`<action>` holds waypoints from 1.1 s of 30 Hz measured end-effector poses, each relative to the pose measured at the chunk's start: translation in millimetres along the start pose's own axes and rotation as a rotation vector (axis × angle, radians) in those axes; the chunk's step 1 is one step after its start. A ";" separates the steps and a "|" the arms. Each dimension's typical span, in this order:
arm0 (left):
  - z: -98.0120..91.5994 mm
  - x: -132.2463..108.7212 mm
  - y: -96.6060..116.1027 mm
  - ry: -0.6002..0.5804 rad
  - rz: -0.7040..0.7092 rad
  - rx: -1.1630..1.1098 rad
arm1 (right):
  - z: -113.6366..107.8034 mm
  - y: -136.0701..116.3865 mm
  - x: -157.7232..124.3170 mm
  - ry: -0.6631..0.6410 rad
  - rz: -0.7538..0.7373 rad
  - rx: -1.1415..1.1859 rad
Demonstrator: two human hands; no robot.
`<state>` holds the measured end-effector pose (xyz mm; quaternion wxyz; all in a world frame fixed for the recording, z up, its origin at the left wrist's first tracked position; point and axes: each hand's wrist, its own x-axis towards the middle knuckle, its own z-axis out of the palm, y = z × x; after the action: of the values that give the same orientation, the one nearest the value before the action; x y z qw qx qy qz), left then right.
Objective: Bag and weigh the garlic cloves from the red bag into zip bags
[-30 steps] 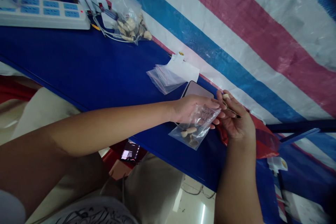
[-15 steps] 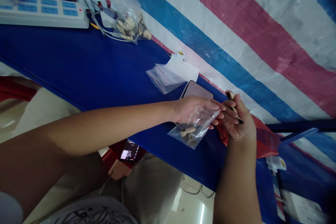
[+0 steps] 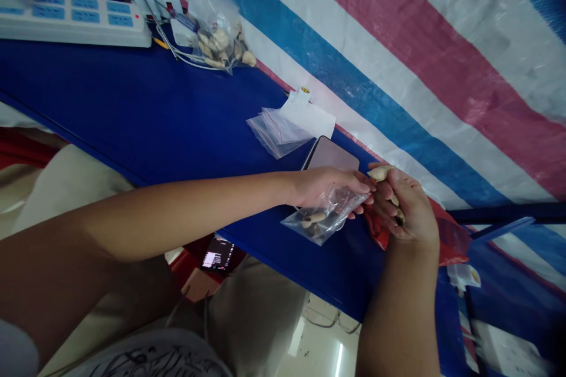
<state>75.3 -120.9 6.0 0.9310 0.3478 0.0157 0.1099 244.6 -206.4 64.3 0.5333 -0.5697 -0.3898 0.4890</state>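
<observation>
My left hand (image 3: 325, 184) is closed on the top of a small clear zip bag (image 3: 329, 230), its mouth turned toward my right hand. A few pale, dark-patched pieces (image 3: 313, 220), like dried mushrooms, lie in the bottom of the bag. My right hand (image 3: 409, 203) is closed around several more such pieces; one pale piece (image 3: 379, 173) sticks out at the fingertips, close to the left fingers and the bag's opening. Partly hidden under my left hand is a flat, dark-edged device with a pinkish-grey top (image 3: 333, 155).
Flat empty zip bags (image 3: 278, 132) and white paper (image 3: 309, 115) lie on the blue table (image 3: 177, 112). A bigger bag of pale pieces (image 3: 221, 41) stands behind, beside a power strip (image 3: 75, 15). Red plastic (image 3: 446, 235) is past my right hand. A phone (image 3: 218, 253) rests below the table edge.
My right hand has turned, bringing a pale piece forward at its fingertips, closer to my left fingers. The bag in my left hand has shifted slightly.
</observation>
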 end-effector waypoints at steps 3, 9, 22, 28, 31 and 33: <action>-0.2 2.0 -2.2 0.009 0.003 0.047 | -3.0 2.0 -1.6 -0.017 -0.014 -0.065; 5.0 0.6 -2.9 -0.007 0.020 0.121 | -5.9 0.4 -3.9 -0.033 -0.040 -0.165; 11.0 -3.4 -4.6 0.023 0.124 0.189 | 0.2 -7.6 -11.3 -0.051 -0.069 -0.351; 15.0 -7.7 -4.1 0.028 0.137 0.312 | -1.5 -7.1 -12.5 -0.103 -0.108 -0.380; 15.7 -8.6 -3.6 0.033 0.142 0.343 | -5.3 -3.6 -11.9 -0.109 -0.135 -0.380; 15.9 -9.1 -2.6 0.047 0.138 0.364 | -7.1 -1.8 -11.0 -0.103 -0.144 -0.373</action>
<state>68.7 -135.0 15.9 0.8423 0.5080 0.0331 0.1769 249.2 -218.4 67.3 0.4316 -0.6036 -0.5399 0.3975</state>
